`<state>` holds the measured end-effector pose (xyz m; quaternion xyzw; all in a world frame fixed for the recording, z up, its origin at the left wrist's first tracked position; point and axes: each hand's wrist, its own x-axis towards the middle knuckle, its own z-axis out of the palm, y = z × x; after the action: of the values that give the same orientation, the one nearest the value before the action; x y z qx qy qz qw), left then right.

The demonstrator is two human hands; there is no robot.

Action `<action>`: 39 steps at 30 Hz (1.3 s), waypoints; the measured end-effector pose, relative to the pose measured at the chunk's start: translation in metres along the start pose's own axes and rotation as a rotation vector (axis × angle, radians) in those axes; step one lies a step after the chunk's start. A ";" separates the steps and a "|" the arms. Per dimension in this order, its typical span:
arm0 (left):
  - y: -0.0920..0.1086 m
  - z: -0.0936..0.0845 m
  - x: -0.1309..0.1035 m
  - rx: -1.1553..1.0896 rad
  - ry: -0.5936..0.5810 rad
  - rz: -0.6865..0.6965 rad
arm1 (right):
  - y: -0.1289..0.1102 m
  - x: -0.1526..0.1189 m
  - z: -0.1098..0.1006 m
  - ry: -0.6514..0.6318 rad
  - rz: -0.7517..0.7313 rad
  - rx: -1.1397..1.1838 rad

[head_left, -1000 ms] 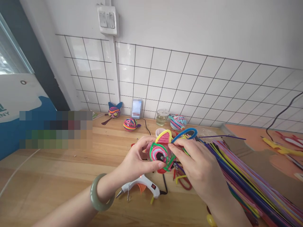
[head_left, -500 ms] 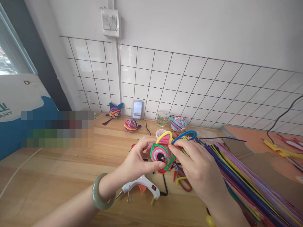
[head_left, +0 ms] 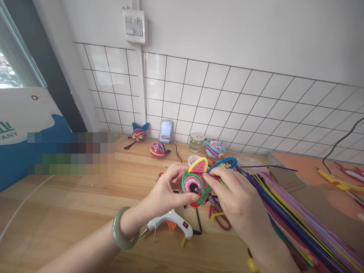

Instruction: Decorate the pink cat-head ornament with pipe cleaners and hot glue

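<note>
My left hand (head_left: 162,195) wraps round a pipe-cleaner animal head (head_left: 187,185), thumb at the front and fingers behind. The head has a ringed pink, white and green eye with a dark centre. On its top stands a pink ear (head_left: 199,167) edged in yellow. My right hand (head_left: 240,203) is closed in a pinch at the base of this ear, on the bent blue pipe cleaner (head_left: 232,160), whose loop sticks up above my knuckles. The exact contact between fingertips and ear is partly hidden.
A white glue gun (head_left: 173,220) with a lit light lies below my hands, beside red-handled scissors (head_left: 223,222). Many pipe cleaners (head_left: 295,212) spread at the right. Behind stand finished craft balls (head_left: 158,150), a glass jar (head_left: 196,143) and a phone (head_left: 166,131).
The view has shifted very slightly. Both hands keep the same hold on the animal head and the blue pipe cleaner.
</note>
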<state>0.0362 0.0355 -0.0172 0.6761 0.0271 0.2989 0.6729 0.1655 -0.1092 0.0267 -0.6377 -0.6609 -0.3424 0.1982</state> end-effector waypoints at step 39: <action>0.004 -0.001 0.001 0.091 -0.035 0.071 | 0.002 0.000 0.000 -0.031 -0.021 0.011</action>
<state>0.0350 0.0366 -0.0137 0.7118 0.0048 0.3091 0.6307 0.1673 -0.1093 0.0267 -0.6347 -0.6725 -0.3309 0.1880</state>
